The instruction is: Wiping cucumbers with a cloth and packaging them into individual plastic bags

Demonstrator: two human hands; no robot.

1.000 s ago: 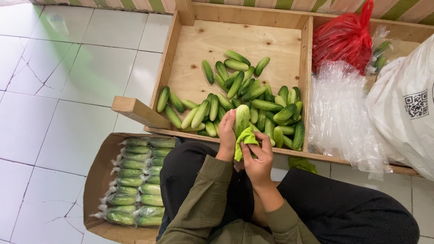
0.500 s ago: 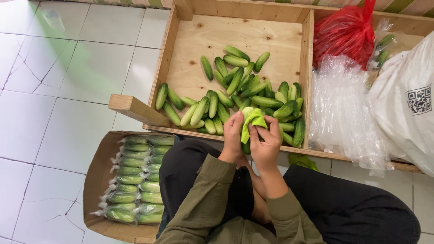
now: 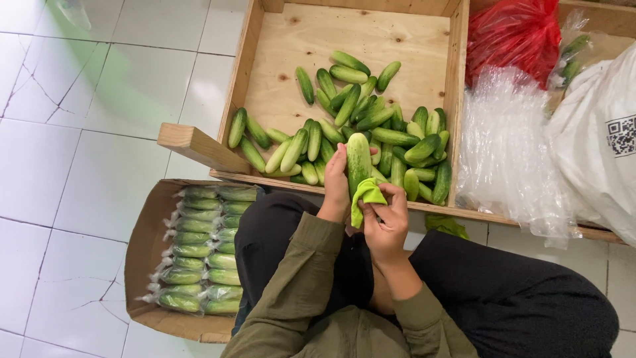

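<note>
Green cucumber [image 3: 358, 156] held upright over the near edge of a shallow wooden crate [image 3: 246, 74], seen from above by the head camera. Left hand [image 3: 336, 185] is closed around the cucumber's left side, fingers wrapped on its lower half. Right hand [image 3: 386, 222] is clamped on a yellow-green cloth [image 3: 366, 197], which it presses against the cucumber's bottom end; the two hands lie just beside each other, with the cloth between them. Behind the held cucumber, a loose pile of cucumbers [image 3: 371, 126] covers the near right part of the crate floor, while the far left part shows bare wood. A wooden block [image 3: 199, 147] juts out from the crate's near left corner. Below it, on the white tiled floor [image 3: 79, 146], a cardboard box [image 3: 142, 255] holds rows of plastic-wrapped cucumbers [image 3: 199, 248], stacked side by side. To the right of the crate lie a red plastic bag [image 3: 513, 33], a heap of clear plastic bags [image 3: 507, 149] and a white sack [image 3: 599, 142], touching one another. The person wears olive sleeves [image 3: 298, 278] and dark trousers [image 3: 523, 292], the knees close under the crate's near wall.
</note>
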